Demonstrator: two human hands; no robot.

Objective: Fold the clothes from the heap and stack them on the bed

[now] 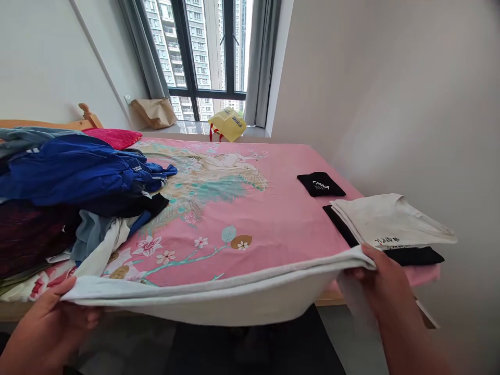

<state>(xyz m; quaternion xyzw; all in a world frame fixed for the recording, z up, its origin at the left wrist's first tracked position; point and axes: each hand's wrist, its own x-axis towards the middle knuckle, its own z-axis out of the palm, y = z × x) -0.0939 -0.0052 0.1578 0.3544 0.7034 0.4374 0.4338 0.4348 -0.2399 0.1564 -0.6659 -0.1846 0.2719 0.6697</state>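
Partly cropped, left hand, right hand, each grip pinching white cloth, forearms cut off

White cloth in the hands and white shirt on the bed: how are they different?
The white cloth is stretched out long between the left hand and right hand; the white shirt lies folded. The white cloth is held at the edge of the bed; the white shirt rests on a black garment. Both are pale fabric.
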